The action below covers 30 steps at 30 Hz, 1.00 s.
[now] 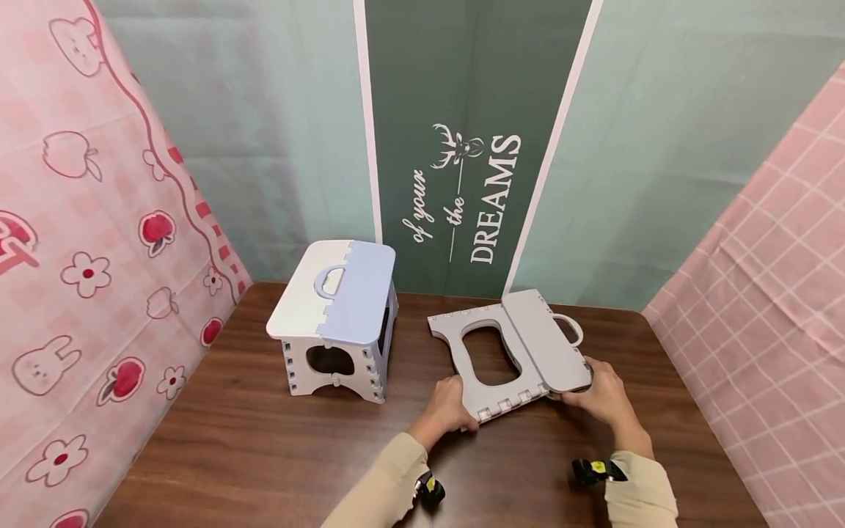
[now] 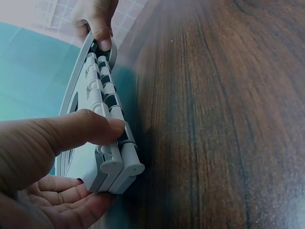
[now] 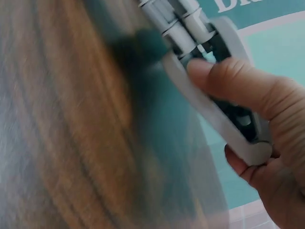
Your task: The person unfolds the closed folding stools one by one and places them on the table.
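Observation:
A grey folding step stool [image 1: 535, 341], folded flat, is held between both hands at the right of the table. My left hand [image 1: 447, 407] grips the near corner of its leg end, thumb over the hinged edge and fingers beneath, as the left wrist view shows. At the folded seat end, my right hand [image 1: 604, 396] holds the rounded corner; in the right wrist view its thumb [image 3: 233, 81] lies on the hinge side. A carry handle [image 1: 571, 330] sticks out from the seat's edge. The stool's lower edge is close over the wood in the left wrist view.
To the left stands an unfolded stool [image 1: 333, 315] with a white and lilac top and a loop handle. Both are on a brown wooden table [image 1: 264, 455]. Patterned pink cloth [image 1: 79, 257] hangs on the left, pink grid cloth [image 1: 779, 293] on the right, and a green curtain [image 1: 475, 66] behind.

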Each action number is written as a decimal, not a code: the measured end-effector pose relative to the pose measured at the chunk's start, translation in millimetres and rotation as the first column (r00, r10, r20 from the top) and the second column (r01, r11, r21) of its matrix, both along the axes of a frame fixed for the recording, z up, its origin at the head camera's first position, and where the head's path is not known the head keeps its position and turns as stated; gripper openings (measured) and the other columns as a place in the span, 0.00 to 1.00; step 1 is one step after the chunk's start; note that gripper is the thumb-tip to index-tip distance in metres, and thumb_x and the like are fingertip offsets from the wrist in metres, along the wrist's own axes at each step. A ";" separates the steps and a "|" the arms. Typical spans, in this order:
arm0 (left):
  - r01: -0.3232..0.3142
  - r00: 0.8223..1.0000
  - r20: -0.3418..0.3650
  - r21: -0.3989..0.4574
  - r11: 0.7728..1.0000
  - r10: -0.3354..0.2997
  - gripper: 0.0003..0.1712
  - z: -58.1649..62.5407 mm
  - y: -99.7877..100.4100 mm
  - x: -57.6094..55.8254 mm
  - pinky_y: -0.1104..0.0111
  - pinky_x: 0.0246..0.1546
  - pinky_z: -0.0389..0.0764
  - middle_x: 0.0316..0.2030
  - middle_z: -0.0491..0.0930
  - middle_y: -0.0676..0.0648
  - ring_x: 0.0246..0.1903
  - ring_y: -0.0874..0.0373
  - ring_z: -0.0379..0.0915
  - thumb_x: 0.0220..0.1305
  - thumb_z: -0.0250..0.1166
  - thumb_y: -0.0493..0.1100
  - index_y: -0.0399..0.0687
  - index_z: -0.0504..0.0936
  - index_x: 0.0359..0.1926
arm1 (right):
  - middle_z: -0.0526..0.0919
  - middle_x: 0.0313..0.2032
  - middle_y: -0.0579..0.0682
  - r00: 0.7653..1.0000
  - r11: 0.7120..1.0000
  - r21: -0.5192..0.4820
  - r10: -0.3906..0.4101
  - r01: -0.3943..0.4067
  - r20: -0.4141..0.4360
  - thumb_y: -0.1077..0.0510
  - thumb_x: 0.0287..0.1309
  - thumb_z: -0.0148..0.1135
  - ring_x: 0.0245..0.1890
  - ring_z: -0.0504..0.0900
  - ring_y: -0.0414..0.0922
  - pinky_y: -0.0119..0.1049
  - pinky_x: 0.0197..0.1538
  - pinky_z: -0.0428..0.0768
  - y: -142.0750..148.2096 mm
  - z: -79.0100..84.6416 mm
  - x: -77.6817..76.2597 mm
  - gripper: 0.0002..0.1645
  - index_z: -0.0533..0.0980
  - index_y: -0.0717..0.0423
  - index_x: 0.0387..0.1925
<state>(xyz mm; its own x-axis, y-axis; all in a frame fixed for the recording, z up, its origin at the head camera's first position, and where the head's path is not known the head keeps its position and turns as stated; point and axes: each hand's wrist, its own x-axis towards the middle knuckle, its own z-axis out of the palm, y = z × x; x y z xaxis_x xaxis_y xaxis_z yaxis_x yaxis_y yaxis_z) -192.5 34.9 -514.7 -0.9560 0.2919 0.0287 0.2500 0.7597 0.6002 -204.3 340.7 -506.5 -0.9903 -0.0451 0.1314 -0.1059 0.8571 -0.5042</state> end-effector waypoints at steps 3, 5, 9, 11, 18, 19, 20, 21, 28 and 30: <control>0.002 1.000 0.025 -0.010 1.000 -0.002 0.32 2.2 0.7 -1.9 0.66 0.35 0.75 0.26 0.72 0.49 0.32 0.48 0.73 0.22 0.83 0.45 0.40 0.74 0.31 | 0.66 0.47 0.78 1.000 1.000 -0.002 -0.006 0.007 0.009 0.56 0.30 0.77 0.46 0.67 0.70 0.61 0.48 0.66 -2.7 8.0 2.5 0.55 0.60 0.83 0.55; 0.003 0.999 0.032 -0.009 1.000 -0.003 0.33 3.3 0.8 -2.3 0.66 0.36 0.75 0.26 0.72 0.48 0.33 0.48 0.73 0.22 0.83 0.45 0.40 0.74 0.31 | 0.66 0.47 0.78 1.000 1.000 -0.005 -0.010 0.010 0.018 0.57 0.31 0.76 0.46 0.67 0.71 0.61 0.48 0.66 -4.4 13.6 4.1 0.54 0.59 0.83 0.56; 0.004 1.000 0.031 0.015 1.000 -0.004 0.32 3.9 -0.2 -3.0 0.67 0.35 0.75 0.25 0.72 0.49 0.32 0.49 0.72 0.20 0.84 0.44 0.41 0.73 0.28 | 0.65 0.47 0.79 0.999 1.000 -0.018 -0.018 0.019 0.039 0.58 0.33 0.76 0.46 0.67 0.71 0.61 0.48 0.66 -6.2 23.3 7.2 0.54 0.58 0.82 0.57; -0.002 0.999 0.033 0.021 1.000 0.001 0.32 3.4 -0.7 -4.0 0.67 0.35 0.75 0.25 0.73 0.49 0.32 0.49 0.73 0.19 0.84 0.44 0.42 0.73 0.27 | 0.65 0.48 0.78 0.999 0.999 -0.039 -0.025 0.026 0.041 0.58 0.33 0.76 0.47 0.67 0.71 0.61 0.48 0.66 -5.5 25.3 8.6 0.53 0.58 0.81 0.57; -0.025 0.999 0.030 0.031 0.999 0.024 0.31 2.5 1.5 -4.9 0.67 0.34 0.75 0.26 0.77 0.48 0.33 0.49 0.74 0.20 0.84 0.43 0.41 0.77 0.30 | 0.66 0.51 0.76 0.998 0.992 -0.104 -0.068 0.067 -0.003 0.58 0.36 0.76 0.50 0.67 0.69 0.60 0.48 0.66 0.1 25.3 14.8 0.52 0.60 0.77 0.59; -0.026 0.999 0.028 0.035 0.999 0.025 0.31 2.3 2.0 -4.6 0.67 0.34 0.75 0.26 0.77 0.48 0.33 0.49 0.74 0.20 0.84 0.43 0.41 0.77 0.31 | 0.67 0.51 0.76 0.997 0.991 -0.109 -0.075 0.074 -0.012 0.59 0.36 0.76 0.49 0.68 0.69 0.59 0.48 0.66 0.3 25.8 16.3 0.51 0.60 0.77 0.59; -0.027 0.999 0.027 0.042 0.999 0.026 0.31 1.9 2.5 -4.4 0.67 0.34 0.75 0.27 0.78 0.47 0.33 0.49 0.74 0.20 0.84 0.42 0.41 0.78 0.32 | 0.68 0.51 0.75 0.997 0.990 -0.115 -0.082 0.079 -0.015 0.59 0.36 0.76 0.49 0.68 0.68 0.59 0.48 0.66 0.2 26.8 18.0 0.50 0.60 0.76 0.59; -0.026 0.999 0.025 0.051 0.998 0.025 0.31 1.7 3.0 -4.2 0.67 0.34 0.75 0.27 0.78 0.47 0.33 0.49 0.74 0.20 0.84 0.42 0.40 0.78 0.32 | 0.68 0.51 0.75 0.996 0.989 -0.119 -0.089 0.086 -0.018 0.59 0.36 0.76 0.49 0.68 0.68 0.59 0.48 0.66 0.1 27.8 19.8 0.50 0.60 0.76 0.59; -0.032 0.999 0.044 0.080 0.996 0.029 0.31 -1.4 4.8 -4.9 0.68 0.36 0.75 0.28 0.78 0.48 0.34 0.51 0.73 0.20 0.83 0.40 0.42 0.79 0.33 | 0.70 0.51 0.74 0.989 0.979 -0.147 -0.148 0.142 -0.031 0.60 0.37 0.75 0.48 0.70 0.66 0.57 0.46 0.67 -2.8 33.3 28.5 0.48 0.62 0.75 0.59; -0.035 0.998 0.052 0.083 0.996 0.031 0.31 -1.7 5.3 -5.9 0.67 0.36 0.75 0.29 0.78 0.48 0.34 0.51 0.73 0.20 0.83 0.40 0.42 0.79 0.34 | 0.71 0.50 0.73 0.985 0.976 -0.158 -0.162 0.151 -0.060 0.62 0.36 0.75 0.47 0.71 0.66 0.55 0.45 0.67 -4.2 35.5 29.5 0.47 0.64 0.74 0.58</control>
<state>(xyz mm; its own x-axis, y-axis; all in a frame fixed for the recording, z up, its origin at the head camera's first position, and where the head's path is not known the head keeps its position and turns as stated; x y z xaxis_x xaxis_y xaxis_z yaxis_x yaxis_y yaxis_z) -198.4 40.3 -516.4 -0.9659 0.2589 0.0033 0.1936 0.7135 0.6733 -174.9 336.5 -471.0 -0.9711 0.1359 0.1960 -0.0174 0.7795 -0.6262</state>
